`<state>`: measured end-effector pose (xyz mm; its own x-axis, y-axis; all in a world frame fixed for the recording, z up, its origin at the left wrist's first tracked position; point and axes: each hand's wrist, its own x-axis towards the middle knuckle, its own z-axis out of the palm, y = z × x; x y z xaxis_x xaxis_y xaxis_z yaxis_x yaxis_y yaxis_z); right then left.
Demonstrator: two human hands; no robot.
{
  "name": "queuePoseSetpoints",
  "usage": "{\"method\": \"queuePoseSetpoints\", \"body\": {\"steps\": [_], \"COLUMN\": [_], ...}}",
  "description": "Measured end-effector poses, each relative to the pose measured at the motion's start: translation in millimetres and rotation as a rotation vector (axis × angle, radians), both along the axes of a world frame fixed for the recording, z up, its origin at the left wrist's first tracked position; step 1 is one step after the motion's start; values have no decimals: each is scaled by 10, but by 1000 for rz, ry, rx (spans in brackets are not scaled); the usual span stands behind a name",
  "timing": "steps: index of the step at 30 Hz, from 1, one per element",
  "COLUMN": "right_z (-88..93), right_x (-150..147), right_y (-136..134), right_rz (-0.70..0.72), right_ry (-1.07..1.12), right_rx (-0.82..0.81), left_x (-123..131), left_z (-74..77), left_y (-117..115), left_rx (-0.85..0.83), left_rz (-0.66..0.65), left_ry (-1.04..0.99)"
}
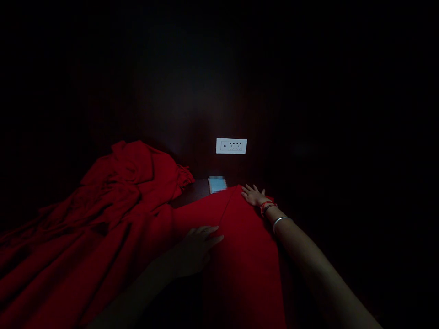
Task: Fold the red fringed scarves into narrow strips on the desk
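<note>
A large red scarf (pixel 243 246) with fringe lies spread over a dark surface. Its right part is flat and folded over, with a straight edge running down from a far corner; its left part is bunched in a heap. My right hand (pixel 254 195) rests on the far right corner of the cloth, fingers spread. In shadow, my left hand (pixel 197 249) lies over the middle of the scarf, its fingers stretched toward the fold line. Neither hand shows anything gripped in it. The left palm is too dark to make out.
A white wall socket (pixel 231 145) is set in the dark panel behind the scarf. Just beyond the cloth's far edge lies a small pale-blue blurred item (pixel 217 184). The sides of the view are almost black.
</note>
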<state>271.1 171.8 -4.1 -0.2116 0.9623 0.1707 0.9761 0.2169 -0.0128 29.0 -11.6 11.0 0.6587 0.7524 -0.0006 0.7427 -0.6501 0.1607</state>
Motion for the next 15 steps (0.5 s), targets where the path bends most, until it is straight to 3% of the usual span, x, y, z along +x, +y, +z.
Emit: {"method": "queuePoseSetpoints", "body": {"steps": [4, 6, 9, 12, 15], "right_z": [44, 82, 161, 208, 165], "right_x": [-144, -207, -274, -302, -289], "right_y": [-121, -186, -368, -750, -1223], "right_rz": [161, 139, 56, 137, 221], "right_ry": [13, 20, 36, 74, 70], "right_rx": [-221, -321, -290, -202, -287], "left_x": [4, 1, -13, -36, -64], "left_z": [-14, -22, 3, 60, 113], "left_y": [20, 36, 55, 76, 101], "left_rx": [7, 15, -13, -71, -119], "left_rz": [-8, -20, -19, -40, -59], "left_ry": [1, -2, 22, 49, 48]}}
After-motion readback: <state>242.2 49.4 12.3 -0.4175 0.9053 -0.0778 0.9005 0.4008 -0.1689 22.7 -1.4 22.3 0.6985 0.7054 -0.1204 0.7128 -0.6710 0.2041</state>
